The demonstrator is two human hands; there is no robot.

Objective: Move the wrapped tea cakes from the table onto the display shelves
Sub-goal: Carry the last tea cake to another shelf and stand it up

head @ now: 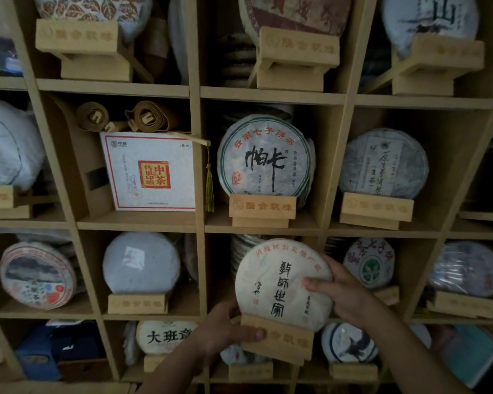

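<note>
Both hands pinch: left hand (225, 329) the wooden stand (279, 341), right hand (340, 291) the tea cake (279, 282); shelf divider (204, 268) adjacent.

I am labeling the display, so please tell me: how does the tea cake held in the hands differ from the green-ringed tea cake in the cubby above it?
The held tea cake has a cream wrapper with no ring; the green-ringed tea cake has a green circle.
The held one, with its stand, is gripped by the left hand and right hand; the green-ringed one rests untouched on the shelf.
Both are round, upright, with black calligraphy.
</note>
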